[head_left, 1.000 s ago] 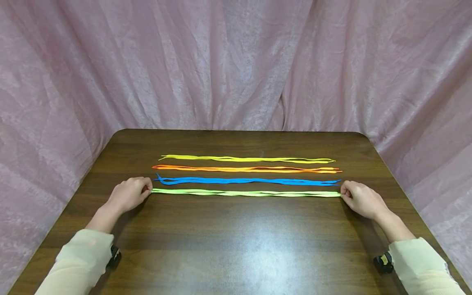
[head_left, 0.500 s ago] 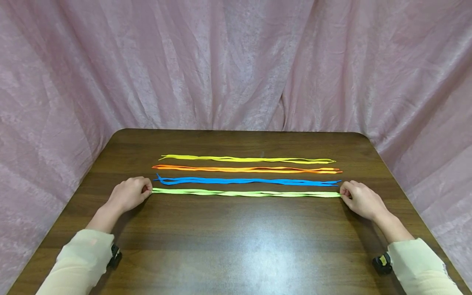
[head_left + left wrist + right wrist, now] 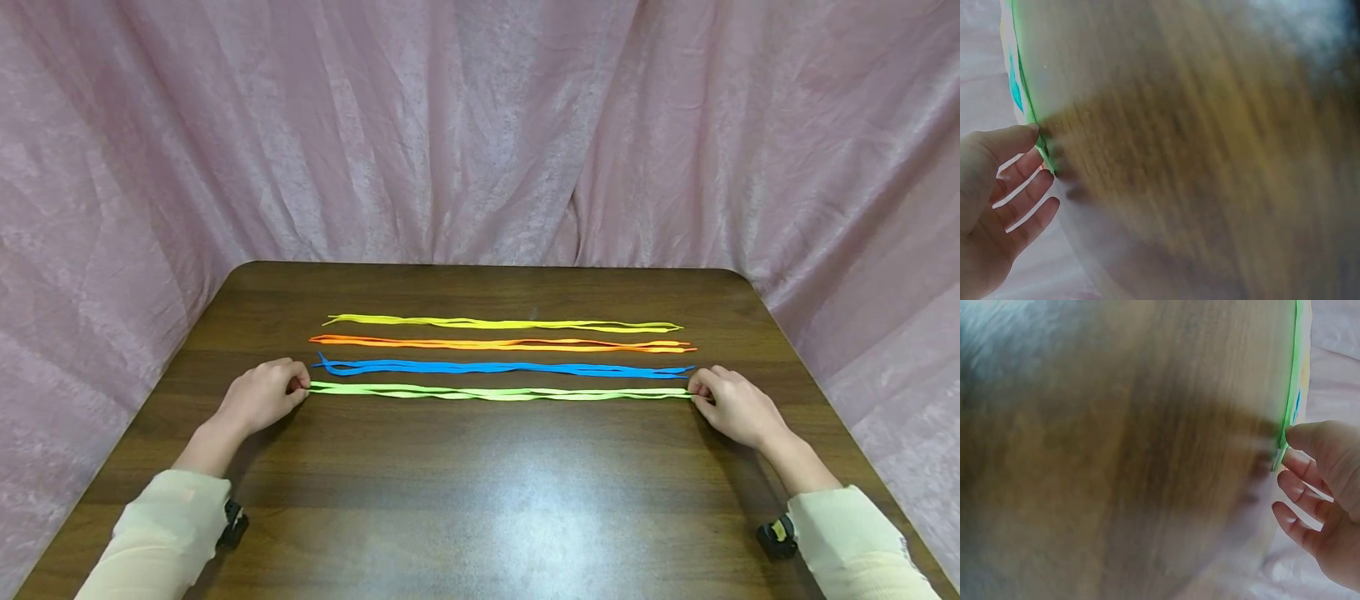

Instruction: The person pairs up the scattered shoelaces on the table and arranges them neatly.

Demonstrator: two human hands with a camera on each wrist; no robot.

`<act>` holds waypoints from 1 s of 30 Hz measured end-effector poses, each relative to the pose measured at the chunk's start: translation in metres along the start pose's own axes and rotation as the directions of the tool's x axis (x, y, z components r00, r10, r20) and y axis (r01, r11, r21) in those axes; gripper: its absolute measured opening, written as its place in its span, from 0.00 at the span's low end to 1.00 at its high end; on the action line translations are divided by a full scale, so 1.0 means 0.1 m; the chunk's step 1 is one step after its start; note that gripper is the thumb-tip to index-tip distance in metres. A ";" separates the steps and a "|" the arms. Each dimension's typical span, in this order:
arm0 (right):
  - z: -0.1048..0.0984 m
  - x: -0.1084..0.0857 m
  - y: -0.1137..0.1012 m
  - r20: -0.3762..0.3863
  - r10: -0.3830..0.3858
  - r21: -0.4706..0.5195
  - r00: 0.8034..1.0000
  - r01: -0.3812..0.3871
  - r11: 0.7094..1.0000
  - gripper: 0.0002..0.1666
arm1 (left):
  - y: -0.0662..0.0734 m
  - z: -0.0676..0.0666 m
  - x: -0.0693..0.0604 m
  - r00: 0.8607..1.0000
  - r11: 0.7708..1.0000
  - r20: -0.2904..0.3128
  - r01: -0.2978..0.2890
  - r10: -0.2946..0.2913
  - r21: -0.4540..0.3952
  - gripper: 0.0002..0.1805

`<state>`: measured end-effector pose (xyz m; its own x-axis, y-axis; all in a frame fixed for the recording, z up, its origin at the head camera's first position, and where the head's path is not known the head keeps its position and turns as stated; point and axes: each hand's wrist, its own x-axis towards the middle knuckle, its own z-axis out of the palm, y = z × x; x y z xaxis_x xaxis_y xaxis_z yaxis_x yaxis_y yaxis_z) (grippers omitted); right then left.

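A light green shoelace [image 3: 495,394], folded into side-by-side strands, stretches across the table between both hands. My left hand [image 3: 262,394] pinches its left end between thumb and fingertips; in the left wrist view the green lace [image 3: 1025,81] passes under the thumb and its tip pokes out below. At the other end, my right hand [image 3: 738,407] pinches the lace the same way, with a short tip showing past the thumb in the right wrist view. Just beyond lies a blue shoelace [image 3: 480,367], then an orange one and a yellow one, roughly parallel.
The orange shoelace [image 3: 450,342] and the yellow shoelace [image 3: 465,322] lie farther back on the brown wooden table [image 3: 420,500]. Pink curtains [image 3: 480,133] hang around the table's far edge and sides. Light glares off the near part of the tabletop.
My right hand has shifted very slightly to the left, and the green shoelace's strands spread a little more near the left end. The left hand and the other laces stay put.
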<state>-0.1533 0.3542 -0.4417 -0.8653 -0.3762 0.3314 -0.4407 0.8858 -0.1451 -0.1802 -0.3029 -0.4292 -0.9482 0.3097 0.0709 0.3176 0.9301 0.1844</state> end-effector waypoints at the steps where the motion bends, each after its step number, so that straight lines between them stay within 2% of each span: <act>1: 0.00 0.00 0.00 0.005 0.005 0.000 1.000 -0.005 1.000 0.13 | 0.00 -0.01 0.00 1.000 1.000 0.005 0.006 -0.006 -0.001 0.05; 3: -0.01 0.01 0.00 0.012 0.013 0.003 1.000 -0.013 1.000 0.13 | 0.02 -0.03 0.00 1.000 1.000 0.015 0.016 -0.016 -0.006 0.05; 9: -0.01 0.07 -0.02 -0.009 0.002 0.003 1.000 -0.001 1.000 0.10 | 0.07 -0.10 0.04 1.000 1.000 -0.022 0.021 -0.021 0.003 0.04; 15: 0.00 0.17 -0.09 -0.026 0.009 0.013 1.000 -0.009 1.000 0.08 | 0.16 -0.12 0.12 0.998 1.000 -0.057 -0.001 0.002 0.023 0.04; 20: 0.05 0.30 -0.18 -0.051 -0.004 0.008 0.999 0.005 1.000 0.07 | 0.29 -0.08 0.21 0.998 0.999 -0.054 -0.028 0.030 0.025 0.03; 30: 0.11 0.61 -0.46 0.031 -0.040 0.010 0.999 0.040 0.999 0.03 | 0.61 -0.02 0.42 0.993 0.994 -0.053 -0.101 0.104 0.051 0.01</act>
<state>-0.1883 0.2875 -0.4246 -0.8540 -0.4197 0.3076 -0.4771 0.8674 -0.1411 -0.2007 -0.2338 -0.4133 -0.9081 0.3940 0.1416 0.4113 0.9027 0.1264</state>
